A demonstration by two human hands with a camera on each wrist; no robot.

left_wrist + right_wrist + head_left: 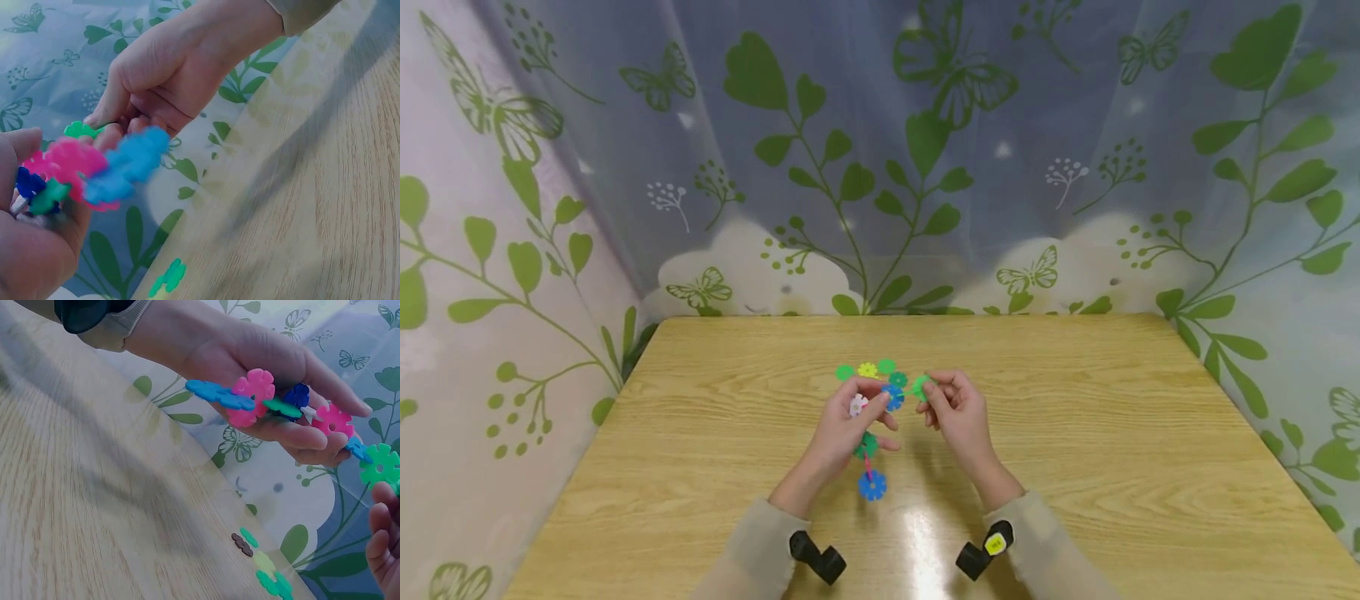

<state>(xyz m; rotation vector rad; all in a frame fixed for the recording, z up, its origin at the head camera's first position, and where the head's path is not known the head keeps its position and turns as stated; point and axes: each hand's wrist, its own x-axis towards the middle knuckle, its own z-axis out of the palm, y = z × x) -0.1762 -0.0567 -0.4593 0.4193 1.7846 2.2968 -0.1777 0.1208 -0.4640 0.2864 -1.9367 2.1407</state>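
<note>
My left hand (842, 429) holds a chain of flower-shaped plastic discs slotted together. In the right wrist view the chain shows a blue disc (219, 395), a pink disc (253, 400), a dark blue disc (295, 399), a second pink disc (334, 422) and a light blue disc (358, 450). One end hangs below the palm, where a blue disc (872, 486) shows. Between thumb and fingers my right hand (962, 412) pinches a light green disc (922, 387). It is beside the blue disc (892, 398) near my left fingertips; whether they touch, I cannot tell.
Beyond the hands, loose discs lie on the wooden table (1075, 450): a green disc (845, 372), a yellow disc (867, 369), another green disc (887, 366) and a brown disc (242, 545). A leaf-patterned curtain (880, 167) stands behind the table's far edge.
</note>
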